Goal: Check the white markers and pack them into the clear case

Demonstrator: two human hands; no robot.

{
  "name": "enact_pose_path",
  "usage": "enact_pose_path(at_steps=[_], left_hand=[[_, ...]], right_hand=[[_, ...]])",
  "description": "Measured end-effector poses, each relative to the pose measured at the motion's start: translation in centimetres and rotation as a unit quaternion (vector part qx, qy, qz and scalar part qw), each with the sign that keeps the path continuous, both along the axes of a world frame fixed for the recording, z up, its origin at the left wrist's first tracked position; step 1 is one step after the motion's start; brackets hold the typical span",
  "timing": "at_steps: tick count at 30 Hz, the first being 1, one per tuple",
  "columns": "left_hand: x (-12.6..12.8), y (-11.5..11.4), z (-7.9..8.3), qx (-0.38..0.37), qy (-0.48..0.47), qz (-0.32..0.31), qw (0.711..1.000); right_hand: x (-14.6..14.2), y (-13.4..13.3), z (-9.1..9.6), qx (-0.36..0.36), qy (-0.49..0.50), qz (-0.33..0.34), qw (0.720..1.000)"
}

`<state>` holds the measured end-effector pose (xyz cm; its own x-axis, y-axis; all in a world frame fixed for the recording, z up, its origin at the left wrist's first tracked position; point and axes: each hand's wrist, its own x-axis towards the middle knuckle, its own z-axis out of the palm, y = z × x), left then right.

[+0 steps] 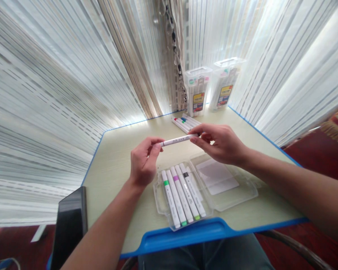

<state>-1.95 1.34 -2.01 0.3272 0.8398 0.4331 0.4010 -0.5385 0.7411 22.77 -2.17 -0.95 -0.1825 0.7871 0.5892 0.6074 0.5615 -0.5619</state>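
A white marker pen (pixel 178 140) is held level above the desk, one end in each hand. My left hand (pixel 143 162) pinches its left end with thumb and fingers. My right hand (pixel 221 144) grips its right end. Below them an open clear plastic case (pixel 161 202) lies flat on the desk, with several white markers (pixel 183 197) side by side in its left half. The case's lid half (pixel 236 193) on the right holds only a pale insert sheet.
A small pile of loose markers (pixel 184 123) lies at the back of the desk (pixel 115 165). Two upright clear marker boxes (pixel 197 90) (pixel 224 84) stand behind it by the curtain. A dark tablet (pixel 70 225) leans at the desk's left front corner.
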Motion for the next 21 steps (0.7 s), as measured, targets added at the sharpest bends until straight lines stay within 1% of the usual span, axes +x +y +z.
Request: enact_pose_path(at_steps=[3,9,13,17,21], left_hand=[[0.07,-0.05,-0.05,-0.016,-0.053,0.0,0.998],[0.07,-0.09,-0.34,-0.025,-0.139,-0.037,0.989],[0.02,-0.06,-0.41,-0.015,-0.176,-0.033,0.984],[0.03,-0.02,-0.29,-0.008,-0.172,-0.018,0.985],[0.19,0.02,-0.18,-0.005,-0.129,0.017,0.992]], right_hand=[[0.04,0.07,-0.16,-0.003,0.011,0.002,1.0],[0.16,0.12,-0.42,-0.023,0.032,0.011,0.999],[0.15,0.1,-0.33,-0.037,0.037,0.011,0.999],[0.09,0.08,-0.19,-0.044,0.055,0.021,0.997],[0.02,-0.05,-0.14,-0.044,0.077,0.025,0.996]])
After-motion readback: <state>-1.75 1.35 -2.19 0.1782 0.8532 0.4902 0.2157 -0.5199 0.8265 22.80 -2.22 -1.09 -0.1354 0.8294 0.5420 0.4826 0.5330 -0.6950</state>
